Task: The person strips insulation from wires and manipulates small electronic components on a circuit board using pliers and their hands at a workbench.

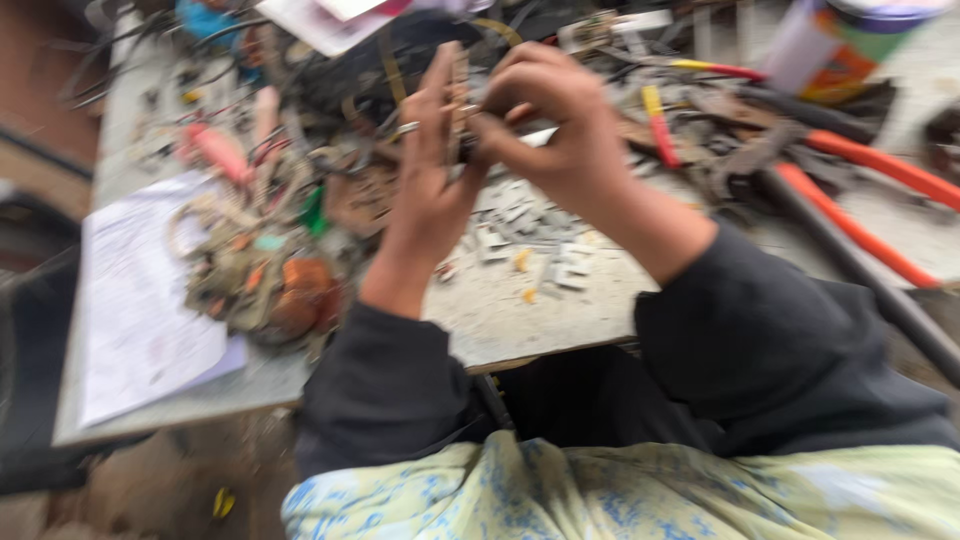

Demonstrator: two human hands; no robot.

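Observation:
The picture is blurred by motion. Both of my hands are raised together over the cluttered workbench (500, 320). My left hand (428, 175) stands upright with fingers extended and a ring on one finger; a thin flat part (459, 95) rests against its fingers. My right hand (555, 120) curls over from the right and pinches the same part at its lower end. Dark sleeves cover both forearms. What the small part is cannot be made out.
Small grey metal pieces (525, 225) lie on the bench under my hands. A rusty coil assembly (265, 280) and a paper sheet (140, 300) sit left. Orange-handled cutters (860, 190), red-handled tools (660, 125) and a paint can (850, 40) are at right.

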